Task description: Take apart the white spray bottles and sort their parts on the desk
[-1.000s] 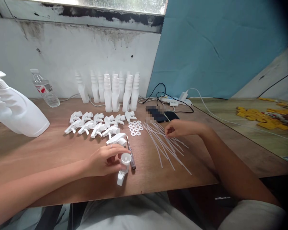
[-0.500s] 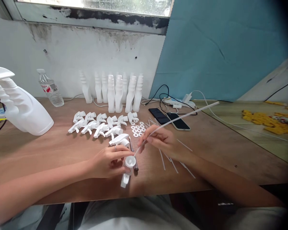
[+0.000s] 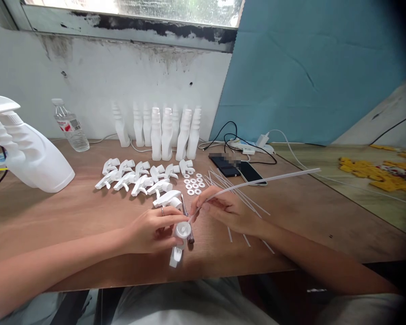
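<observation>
My left hand (image 3: 155, 229) grips a white spray head (image 3: 176, 255), its round collar facing up near the table's front edge. Between the fingers of my right hand (image 3: 223, 208) is a long thin white tube (image 3: 267, 179), slanting up to the right. The tube's lower end is beside the collar, close to my left fingertips. A screwdriver (image 3: 190, 237) lies just behind the spray head, partly covered by it. Several white washers (image 3: 193, 184) and more spray heads (image 3: 144, 185) lie behind my hands. Loose tubes (image 3: 248, 198) are spread under and around my right hand.
White bottles (image 3: 167, 135) stand along the wall. A large spray bottle (image 3: 42, 155) and a water bottle (image 3: 72, 128) are at left. Two phones (image 3: 253, 174), cables and a power strip (image 3: 243, 145) lie at back right. Yellow pieces (image 3: 365, 170) are at far right.
The tube's far end has swung lower and to the right. My right hand has moved slightly down and left, closer to the collar. My left hand still holds the spray head.
</observation>
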Available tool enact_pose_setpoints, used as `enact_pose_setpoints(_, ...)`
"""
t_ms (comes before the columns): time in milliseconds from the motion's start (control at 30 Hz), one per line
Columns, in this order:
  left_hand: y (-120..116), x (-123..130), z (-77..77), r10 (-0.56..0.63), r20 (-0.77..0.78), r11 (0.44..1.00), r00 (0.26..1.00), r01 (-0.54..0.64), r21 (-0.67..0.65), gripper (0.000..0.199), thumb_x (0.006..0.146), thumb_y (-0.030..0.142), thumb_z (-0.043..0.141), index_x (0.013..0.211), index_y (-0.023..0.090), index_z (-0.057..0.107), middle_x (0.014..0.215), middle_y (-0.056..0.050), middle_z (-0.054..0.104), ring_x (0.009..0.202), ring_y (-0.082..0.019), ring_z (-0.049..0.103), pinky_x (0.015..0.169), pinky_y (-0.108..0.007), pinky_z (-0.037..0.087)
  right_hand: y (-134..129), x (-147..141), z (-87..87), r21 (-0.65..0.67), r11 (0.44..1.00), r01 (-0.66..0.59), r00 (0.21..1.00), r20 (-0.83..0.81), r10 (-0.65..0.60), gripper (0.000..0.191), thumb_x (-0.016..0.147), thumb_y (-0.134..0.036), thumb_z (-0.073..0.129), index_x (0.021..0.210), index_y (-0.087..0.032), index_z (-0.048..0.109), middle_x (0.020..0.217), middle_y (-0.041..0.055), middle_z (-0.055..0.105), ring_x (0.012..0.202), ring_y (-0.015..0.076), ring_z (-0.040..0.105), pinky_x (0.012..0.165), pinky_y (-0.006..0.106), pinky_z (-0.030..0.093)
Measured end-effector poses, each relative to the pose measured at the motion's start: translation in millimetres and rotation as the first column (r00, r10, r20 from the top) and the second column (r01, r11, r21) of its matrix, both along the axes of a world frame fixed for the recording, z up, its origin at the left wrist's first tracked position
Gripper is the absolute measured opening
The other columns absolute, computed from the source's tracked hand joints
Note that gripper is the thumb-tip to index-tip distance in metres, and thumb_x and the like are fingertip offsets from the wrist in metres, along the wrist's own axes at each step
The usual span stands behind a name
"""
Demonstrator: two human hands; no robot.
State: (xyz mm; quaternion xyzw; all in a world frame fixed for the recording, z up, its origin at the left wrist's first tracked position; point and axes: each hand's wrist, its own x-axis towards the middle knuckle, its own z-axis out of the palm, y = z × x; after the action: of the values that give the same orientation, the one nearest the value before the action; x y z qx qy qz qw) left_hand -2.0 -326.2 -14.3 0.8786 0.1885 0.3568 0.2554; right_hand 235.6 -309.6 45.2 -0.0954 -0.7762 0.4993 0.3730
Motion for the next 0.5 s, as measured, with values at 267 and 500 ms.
enact_pose_setpoints(267,-0.9,0.7,1.2,0.000,0.004,1.000,1.000,0.000,0.029,0.047,0.078,0.020,0.067,0.124,0.017,0.056,0.112,-0.016,0.061,0.087,-0.017,0.064,0.072,-0.025,0.054,0.1,-2.5,-0.3,-0.036,0.998,0.056,0.998,0.016,-0.055,0.011,0.095,-0.020,0.046,0.098,-0.011,0.053,0.090,0.0071,0.063,0.082,0.0125,0.067,0.075,0.030,0.056)
enact_pose_setpoints(500,0.0,0.5,1.7,-0.004,0.005,0.998,1.000,0.004,0.061,0.049,0.079,0.021,0.066,0.127,0.019,0.054,0.114,-0.016,0.061,0.092,-0.018,0.064,0.075,-0.025,0.054,-0.7,-1.5,-0.3,0.074,0.992,0.100,0.990,0.096,-0.107,0.014,0.094,-0.020,0.047,0.099,-0.013,0.059,0.092,0.0069,0.061,0.081,0.0115,0.064,0.077,0.028,0.055)
